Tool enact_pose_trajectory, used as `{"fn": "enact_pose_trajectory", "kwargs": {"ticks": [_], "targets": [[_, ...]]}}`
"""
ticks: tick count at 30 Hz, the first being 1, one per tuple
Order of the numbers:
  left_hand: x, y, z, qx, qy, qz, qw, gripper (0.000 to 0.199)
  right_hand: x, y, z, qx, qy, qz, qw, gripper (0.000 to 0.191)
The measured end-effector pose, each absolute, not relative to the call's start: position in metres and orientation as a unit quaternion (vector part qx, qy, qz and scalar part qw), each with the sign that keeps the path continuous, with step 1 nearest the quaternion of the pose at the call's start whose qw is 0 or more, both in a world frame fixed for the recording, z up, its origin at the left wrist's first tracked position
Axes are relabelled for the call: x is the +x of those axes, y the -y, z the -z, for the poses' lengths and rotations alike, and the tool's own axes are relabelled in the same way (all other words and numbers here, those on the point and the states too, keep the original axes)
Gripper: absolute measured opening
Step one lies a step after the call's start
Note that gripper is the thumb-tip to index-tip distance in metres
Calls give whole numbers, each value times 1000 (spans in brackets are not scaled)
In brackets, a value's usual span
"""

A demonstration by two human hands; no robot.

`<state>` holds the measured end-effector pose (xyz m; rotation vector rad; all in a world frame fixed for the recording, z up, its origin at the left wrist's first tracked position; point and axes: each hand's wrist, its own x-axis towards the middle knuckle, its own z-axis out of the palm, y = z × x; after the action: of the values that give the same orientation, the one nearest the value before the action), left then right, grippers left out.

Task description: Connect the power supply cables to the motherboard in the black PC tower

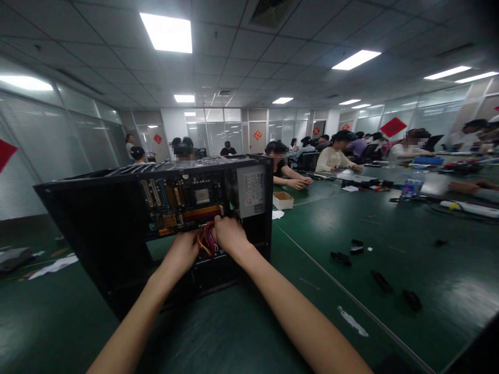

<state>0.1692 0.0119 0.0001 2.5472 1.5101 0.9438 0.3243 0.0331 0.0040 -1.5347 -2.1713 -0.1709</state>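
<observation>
A black computer case stands with its side off on the green table, facing me. Inside it are a motherboard with gold and brown slots and, at the upper right, a grey power supply with a label. A bundle of red, yellow and black power cables hangs below the board, between my hands. My left hand is closed at the left side of the bundle. From the right, my right hand closes on the same cables. The fingertips of both hands are partly hidden.
Right of the case, a small open cardboard box sits on the green table. Small black parts and a torn white scrap lie further right. A plastic bottle stands beyond. Several people sit around the tables.
</observation>
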Motion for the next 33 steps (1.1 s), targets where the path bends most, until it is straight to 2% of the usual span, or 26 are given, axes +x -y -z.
{"fn": "enact_pose_trajectory", "kwargs": {"ticks": [8,15,25,29,33], "targets": [[166,-15,4,786,-528,-322,-6,37,327,-42,-5,-604,767,16,214,20],[166,-21,5,753,-594,-284,14,38,329,-46,-1,-609,761,36,222,24],[160,-22,8,722,-606,-331,31,41,331,-43,-4,-606,759,60,231,26],[158,-21,6,703,-615,-352,60,34,332,-41,-6,-612,756,48,228,25],[159,-19,6,679,-627,-360,125,36,333,-42,-4,-617,750,51,232,22]]}}
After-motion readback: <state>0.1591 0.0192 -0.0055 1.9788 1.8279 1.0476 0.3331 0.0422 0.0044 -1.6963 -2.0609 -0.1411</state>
